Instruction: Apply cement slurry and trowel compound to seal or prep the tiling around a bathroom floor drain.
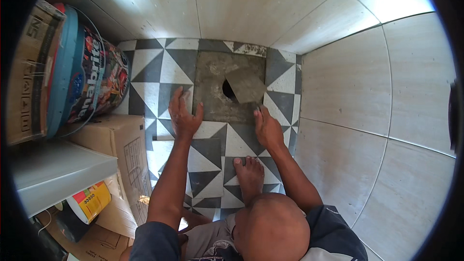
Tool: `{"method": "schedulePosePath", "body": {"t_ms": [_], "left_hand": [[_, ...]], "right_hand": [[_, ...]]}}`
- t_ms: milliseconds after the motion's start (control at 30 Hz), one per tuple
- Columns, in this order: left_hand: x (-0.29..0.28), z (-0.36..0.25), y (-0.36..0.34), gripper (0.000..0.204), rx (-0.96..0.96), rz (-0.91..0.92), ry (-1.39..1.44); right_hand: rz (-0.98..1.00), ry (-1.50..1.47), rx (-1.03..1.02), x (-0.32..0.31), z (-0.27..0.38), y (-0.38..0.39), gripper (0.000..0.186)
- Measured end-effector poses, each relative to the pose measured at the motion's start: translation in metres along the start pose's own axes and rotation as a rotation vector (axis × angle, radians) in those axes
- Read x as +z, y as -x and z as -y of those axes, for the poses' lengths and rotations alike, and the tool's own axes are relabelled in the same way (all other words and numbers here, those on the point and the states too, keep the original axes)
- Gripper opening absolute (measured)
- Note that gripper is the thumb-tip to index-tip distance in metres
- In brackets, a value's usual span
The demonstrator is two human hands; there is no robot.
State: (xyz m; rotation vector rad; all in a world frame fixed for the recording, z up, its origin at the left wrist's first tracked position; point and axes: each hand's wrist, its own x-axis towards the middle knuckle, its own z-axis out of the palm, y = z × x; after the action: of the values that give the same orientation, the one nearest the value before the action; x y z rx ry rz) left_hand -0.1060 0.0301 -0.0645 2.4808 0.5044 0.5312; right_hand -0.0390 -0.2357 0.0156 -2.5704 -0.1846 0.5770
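My right hand (265,128) grips the handle of a flat, grey-coated trowel (245,84), whose wide blade is tilted over a round dark hole (227,89). The hole sits in a square patch of rough grey cement (210,63) among grey-and-white triangle-patterned floor tiles (150,63). My left hand (183,116) is open, fingers spread over the tiles just left of the cement patch, with nothing held. Whether its fingertips press on the floor is hard to tell.
Beige tiled walls (343,92) close in ahead and right. On the left are a blue bucket (65,92), cardboard boxes (125,164), a grey shelf (58,174) and a yellow-labelled container (92,200). My bare foot (249,179) and bent knee (270,222) are below.
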Motion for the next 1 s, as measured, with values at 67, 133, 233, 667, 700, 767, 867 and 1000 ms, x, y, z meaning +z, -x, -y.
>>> {"method": "schedulePosePath", "body": {"t_ms": [67,133,233,667,700,767,867,1000], "left_hand": [[0.004,0.004,0.002,0.053,0.02,-0.016,0.009],[0.006,0.004,0.003,0.053,0.033,-0.029,0.015],[0.001,-0.009,-0.003,0.052,-0.016,0.013,0.012],[0.004,0.001,-0.001,0.051,0.02,-0.032,-0.026],[0.003,0.003,0.0,0.051,0.004,-0.019,-0.02],[0.003,0.004,0.0,0.051,-0.017,-0.003,-0.009],[0.005,0.001,-0.002,0.05,-0.003,-0.012,-0.014],[0.0,0.007,-0.001,0.05,-0.007,-0.005,-0.029]], "right_hand": [[-0.03,-0.018,-0.006,0.008,-0.005,0.013,0.04],[-0.046,-0.028,0.0,0.016,-0.005,0.006,0.04],[-0.017,0.032,0.025,0.006,-0.003,-0.021,0.04],[0.213,-0.2,-0.321,-0.02,0.011,-0.109,0.053],[0.276,-0.066,-0.306,-0.025,0.014,-0.12,0.051],[0.245,0.013,-0.354,-0.028,0.011,-0.141,0.048],[0.124,0.2,-0.417,-0.04,0.001,-0.172,0.044],[-0.004,0.449,-0.453,-0.051,0.005,-0.181,0.042]]}}
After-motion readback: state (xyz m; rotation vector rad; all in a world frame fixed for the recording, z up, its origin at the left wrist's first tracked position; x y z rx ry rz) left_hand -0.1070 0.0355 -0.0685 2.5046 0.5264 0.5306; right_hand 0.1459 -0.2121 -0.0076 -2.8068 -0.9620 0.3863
